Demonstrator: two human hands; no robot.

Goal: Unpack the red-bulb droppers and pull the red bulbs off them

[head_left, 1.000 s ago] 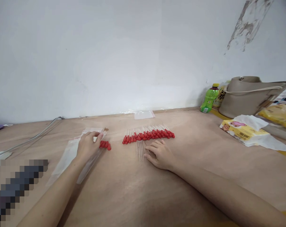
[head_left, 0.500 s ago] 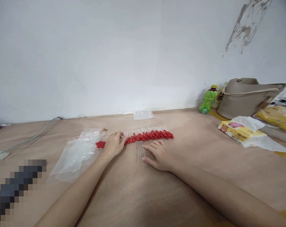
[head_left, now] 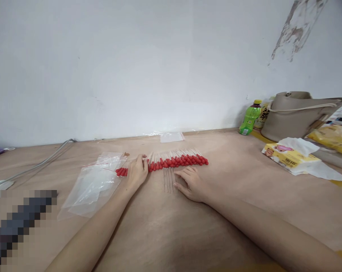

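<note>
A row of droppers with red bulbs (head_left: pixel 185 160) lies across the brown-covered table, their thin pale stems towards the wall. My left hand (head_left: pixel 138 170) rests over the left part of this row, its fingers curled; what they hold, if anything, is hidden. A few red bulbs show left of that hand. Several thin clear tubes (head_left: pixel 167 181) lie side by side just in front of the row. My right hand (head_left: pixel 193 185) lies at their right side, thumb and fingers apart, fingertips by the rightmost tube.
Clear zip bags (head_left: pixel 88 185) lie left of my left hand, and another small bag (head_left: pixel 171 137) sits by the wall. At the right are a tissue pack (head_left: pixel 291 158), a green bottle (head_left: pixel 250 119) and a beige bag (head_left: pixel 290 117). A grey cable (head_left: pixel 46 160) crosses the left side.
My right hand has shifted slightly right, and the clear tubes are spread a little wider. My left hand has drawn its fingers in, showing more red bulbs to its right.
</note>
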